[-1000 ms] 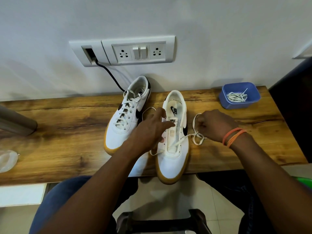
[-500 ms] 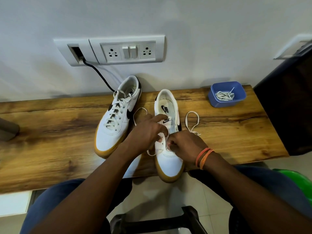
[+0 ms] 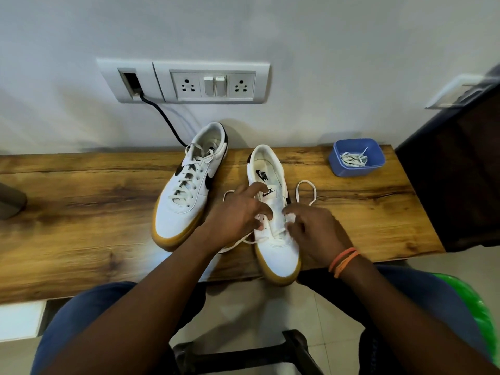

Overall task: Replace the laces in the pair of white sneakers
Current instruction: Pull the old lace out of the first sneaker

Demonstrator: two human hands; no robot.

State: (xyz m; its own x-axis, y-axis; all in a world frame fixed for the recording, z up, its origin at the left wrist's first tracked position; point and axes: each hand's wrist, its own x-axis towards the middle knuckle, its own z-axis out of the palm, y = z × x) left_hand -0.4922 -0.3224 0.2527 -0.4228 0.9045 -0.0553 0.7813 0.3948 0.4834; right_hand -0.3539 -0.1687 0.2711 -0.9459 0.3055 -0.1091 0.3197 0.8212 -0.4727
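Both hands at right sneaker (image 3: pixel 273 212) throat: left hand (image 3: pixel 238 215) fingers curled on eyelet edge, right hand (image 3: pixel 311 228) pinching white lace (image 3: pixel 305 193), blurred | lace loops out both sides | wooden shelf (image 3: pixel 81 212), against white wall, socket panel (image 3: pixel 211 82) above | sneakers: 2, left sneaker (image 3: pixel 189 185) laced | blue tub (image 3: pixel 357 158): 1, holds laces

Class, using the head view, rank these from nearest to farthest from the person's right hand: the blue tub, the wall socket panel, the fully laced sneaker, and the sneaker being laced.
1. Sneaker being laced: directly under the right hand.
2. Fully laced sneaker: to the left, past the other hand.
3. Blue tub: at the back right of the bench.
4. Wall socket panel: up on the wall behind.
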